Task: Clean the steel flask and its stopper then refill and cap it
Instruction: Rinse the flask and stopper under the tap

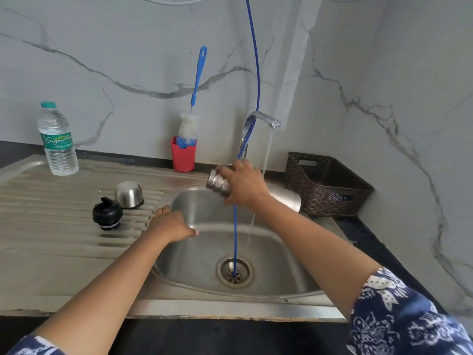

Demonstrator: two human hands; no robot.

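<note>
While water runs from the chrome tap [261, 118] into the stainless sink [194, 252], head view: right hand [244, 184] holds the steel flask [285, 198] on its side over the basin. Its grip is clenched round the neck end, mouth pointing left, base toward the brown plastic basket [330, 184]. Left hand [174, 224] rests on the basin's left rim, grip released, grasping nothing. Black stopper [107, 213] stands on the ribbed drainboard [51, 226], just beside an inverted steel cup [129, 194]. Capped water bottle [58, 139] stands at the drainboard's back left. Red holder [183, 156] against the wall carries a blue-handled bottle brush [198, 78]. Thin blue tube [256, 60] hangs from above, past the tap, down into the drain strainer [235, 271]. Black worktop [371, 239] surrounds the sink. Grey-veined white marble wall [102, 47] stands behind and to the right. Blue-and-white patterned sleeve [409, 316] on the right arm.
</note>
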